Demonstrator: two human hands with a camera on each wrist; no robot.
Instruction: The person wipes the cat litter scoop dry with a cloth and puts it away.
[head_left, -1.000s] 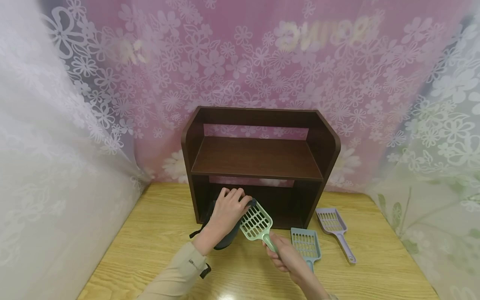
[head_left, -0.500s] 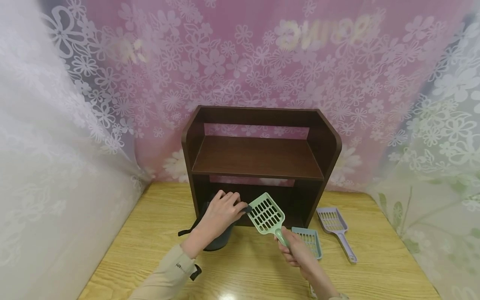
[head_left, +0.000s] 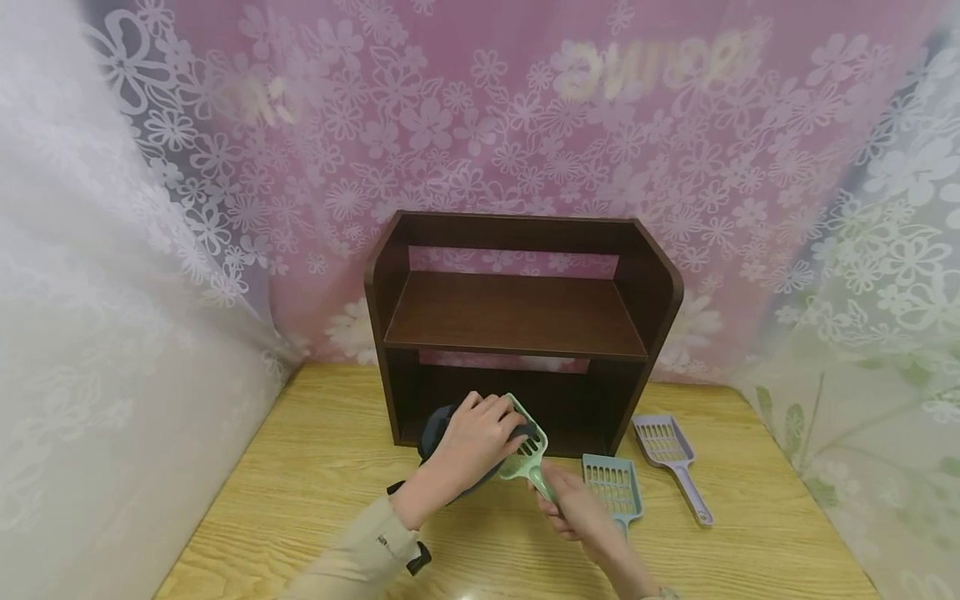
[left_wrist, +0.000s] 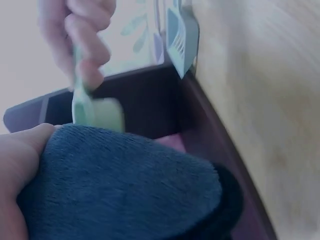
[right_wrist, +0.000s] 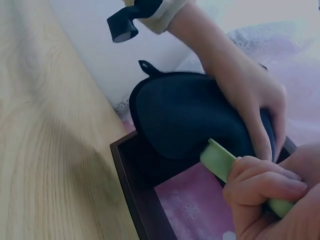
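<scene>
My left hand (head_left: 480, 437) grips a dark blue plush cloth (left_wrist: 125, 180) and presses it to the slotted head of a green litter scoop (head_left: 534, 473). Thick and dark-edged, the cloth has a small loop tab, seen in the right wrist view. My right hand (head_left: 573, 504) holds the scoop by its handle, head upward, in front of the shelf. Fingers and cloth cover the left part of the scoop's head. In the left wrist view, the scoop (left_wrist: 82, 107) is blurred and partly behind the cloth.
A dark brown two-tier shelf (head_left: 517, 308) stands at the back of the wooden table (head_left: 315, 483). To the right lie a blue litter scoop (head_left: 633, 500), partly behind my right forearm, and a purple one (head_left: 692, 490). Flowered curtains surround the table.
Half a second ago the scoop was farther right, with the cloth at its left edge. Since then the scoop has moved left and the cloth right, over its head.
</scene>
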